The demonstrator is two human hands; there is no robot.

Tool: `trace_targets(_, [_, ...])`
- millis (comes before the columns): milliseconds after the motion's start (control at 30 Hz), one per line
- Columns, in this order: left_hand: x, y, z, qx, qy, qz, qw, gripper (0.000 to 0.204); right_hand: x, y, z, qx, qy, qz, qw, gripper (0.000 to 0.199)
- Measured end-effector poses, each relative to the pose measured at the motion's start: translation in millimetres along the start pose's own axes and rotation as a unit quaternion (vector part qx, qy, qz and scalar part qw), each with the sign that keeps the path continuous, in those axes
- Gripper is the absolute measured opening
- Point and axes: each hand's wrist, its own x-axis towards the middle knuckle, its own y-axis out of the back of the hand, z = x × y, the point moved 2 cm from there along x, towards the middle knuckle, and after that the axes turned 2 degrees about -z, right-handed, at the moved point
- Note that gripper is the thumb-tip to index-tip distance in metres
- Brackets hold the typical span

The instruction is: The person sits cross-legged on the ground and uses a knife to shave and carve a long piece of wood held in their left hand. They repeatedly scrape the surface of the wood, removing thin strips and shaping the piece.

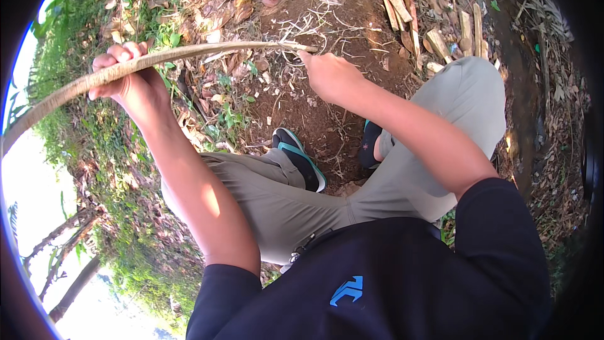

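A long pale wooden pole (189, 51) runs from the left rim across the view and tapers to a thin tip; it looks bowed in this wide view. My left hand (129, 72) is wrapped around it from below, fingers curled over the far side. My right hand (331, 77) is closed beside the tip, its index finger at or very near the wood. Whatever its other fingers hold, if anything, is hidden. Thin curled shavings (308, 28) lie on the soil around and beyond the tip.
Split wood pieces (395, 3) lie at the far right, with more short pieces (438, 44) by my right knee (469, 82). Dry leaves (217, 16) and green plants cover the ground to the left. My shod feet (299, 157) rest on brown soil (277, 107).
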Motion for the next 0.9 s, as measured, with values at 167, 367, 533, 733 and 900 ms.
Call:
trace_targets(167, [-0.9,-18.8,2.3,-0.035,0.032,0.060,0.997,0.078,-6.4,17.3,-7.0,0.051,0.000,0.025,0.998,0.035])
trace_targets(367, [-7.8,-20.8,12.6,-0.030,-0.009,0.139,0.990,0.082,-9.5,2.9,-19.9,0.086,-0.047,0.045,0.994,0.032])
trace_targets(533, [-11.7,-5.8,12.5,-0.071,-0.012,0.135,0.988,0.072,-1.2,-4.5,-11.9,0.058,-0.035,0.008,0.998,0.036])
trace_targets(733, [-14.1,-11.0,13.0,-0.076,-0.011,0.133,0.988,0.072,4.6,5.3,-18.2,0.082,-0.074,0.013,0.994,0.053])
trace_targets(900, [-14.3,7.4,12.4,-0.068,-0.022,0.112,0.991,0.076,2.5,13.2,-24.3,0.064,-0.076,0.019,0.995,0.064])
